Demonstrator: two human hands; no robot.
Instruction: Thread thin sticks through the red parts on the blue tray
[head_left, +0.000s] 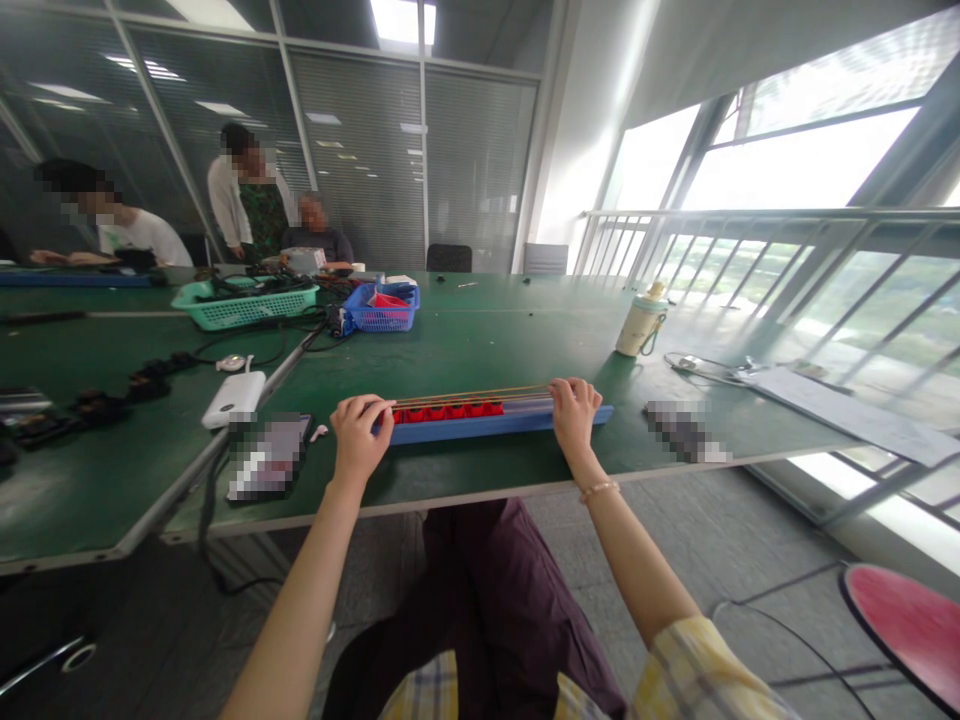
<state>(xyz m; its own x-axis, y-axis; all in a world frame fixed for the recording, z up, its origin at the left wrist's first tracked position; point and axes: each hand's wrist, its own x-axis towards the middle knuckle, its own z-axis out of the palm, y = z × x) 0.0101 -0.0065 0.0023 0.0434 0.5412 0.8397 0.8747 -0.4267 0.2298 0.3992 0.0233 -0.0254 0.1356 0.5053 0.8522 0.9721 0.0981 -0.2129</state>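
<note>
While a white plastic box [234, 400] and a blurred phone [270, 460] lie on the left of the green table [480, 345], a small earbud [319, 432] lies just beside the left hand [361, 430], whose thumb and fingertips pinch thin orange strands [465, 394]. These stretch rightward above a long blue tray [480, 430] near the table's front edge, with red pieces [450, 411] in a row inside. Near the tray's right end, the right hand [576, 412] pinches the same strands; a cream bottle [639, 325] stands farther right.
</note>
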